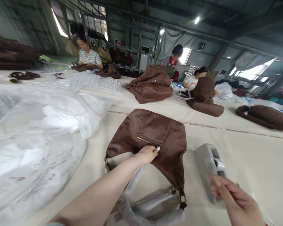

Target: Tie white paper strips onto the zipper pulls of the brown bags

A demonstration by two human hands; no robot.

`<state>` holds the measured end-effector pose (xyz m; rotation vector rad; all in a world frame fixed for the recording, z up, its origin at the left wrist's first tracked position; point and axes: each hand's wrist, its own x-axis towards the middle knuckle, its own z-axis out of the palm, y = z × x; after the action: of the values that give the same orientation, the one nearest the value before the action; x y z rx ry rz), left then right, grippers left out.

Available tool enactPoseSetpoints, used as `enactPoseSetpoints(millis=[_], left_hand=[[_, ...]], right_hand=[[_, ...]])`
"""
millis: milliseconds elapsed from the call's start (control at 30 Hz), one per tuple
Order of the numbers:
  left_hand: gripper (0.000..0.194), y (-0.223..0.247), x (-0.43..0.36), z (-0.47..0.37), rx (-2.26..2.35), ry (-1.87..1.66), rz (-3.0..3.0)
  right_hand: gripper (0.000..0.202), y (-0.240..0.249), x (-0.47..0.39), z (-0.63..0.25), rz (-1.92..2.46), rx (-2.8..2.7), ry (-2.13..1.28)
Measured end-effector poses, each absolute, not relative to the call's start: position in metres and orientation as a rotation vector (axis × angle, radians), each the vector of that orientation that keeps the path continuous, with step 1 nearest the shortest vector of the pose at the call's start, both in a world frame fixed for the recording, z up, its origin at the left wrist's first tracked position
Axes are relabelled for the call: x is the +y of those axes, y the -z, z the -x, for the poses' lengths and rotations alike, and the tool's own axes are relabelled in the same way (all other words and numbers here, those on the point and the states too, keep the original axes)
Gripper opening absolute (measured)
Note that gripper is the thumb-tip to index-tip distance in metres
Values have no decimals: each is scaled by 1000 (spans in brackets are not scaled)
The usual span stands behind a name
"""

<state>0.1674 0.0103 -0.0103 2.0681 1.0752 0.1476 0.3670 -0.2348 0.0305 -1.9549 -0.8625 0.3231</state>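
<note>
A brown leather handbag (pixel 153 128) lies flat on the table in front of me, with its strap end toward me. Its strap (pixel 132 210) is wrapped in clear plastic film. My left hand (pixel 146 154) reaches over the bag and is closed in a pinch on a zipper pull (pixel 158 148), which has white wrapping, at the end of the brass zipper. To the right stands a grey tape dispenser (pixel 206 166). My right hand (pixel 238 196) is in front of its near end, thumb and fingers pressed together. What they pinch, if anything, I cannot make out.
Heaped clear plastic bags (pixel 49 135) cover the left side of the table (pixel 257 157). Beyond are a stuffed brown bag (pixel 153 86), another upright brown bag (pixel 204 94) and a folded one (pixel 266 116). Three people (pixel 89 56) work across the table.
</note>
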Motion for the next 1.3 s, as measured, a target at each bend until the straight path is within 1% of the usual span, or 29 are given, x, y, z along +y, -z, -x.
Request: enactPoseSetpoints(millis=[67,133,200,300,400,500,667,833,1000,1133,1200,1300], left_hand=[[28,11,9,-165,1063,-149,-2057],[30,13,8,-164,1056,-153,-2051],[31,14,10,-164,1057,-154,-2051],[32,15,13,-165,1050,-148,-2060],[35,16,16,-168,1026,-127,-2061],[37,16,18,-170,995,-118,-2052],[36,9,16,-168,967,-122,-2056],[38,5,12,-167,949,-195,-1981],[36,12,11,-174,991,-278,-1902],[37,10,9,-173,1021,-287,-1456],[35,4,7,-170,966,-206,-1117],[27,-1,3,-165,782,-7,-692]], right_hand=[[44,-44,-181,-340,1828,-970,-441],[44,-44,-130,-319,1692,-1123,-598],[42,-32,-91,-306,1599,-1224,-749],[40,-4,-59,-301,1511,-1176,-970],[39,16,-52,-305,1470,-1092,-1076],[36,24,-54,-312,1482,-1067,-1128],[29,28,-53,-318,1580,-1092,-1246],[20,27,-51,-315,1699,-1121,-1251],[22,23,-54,-314,1723,-1150,-1238],[33,20,-60,-319,1584,-1129,-1394],[35,21,-62,-320,1545,-1097,-1457],[24,25,-62,-318,1587,-1106,-1440]])
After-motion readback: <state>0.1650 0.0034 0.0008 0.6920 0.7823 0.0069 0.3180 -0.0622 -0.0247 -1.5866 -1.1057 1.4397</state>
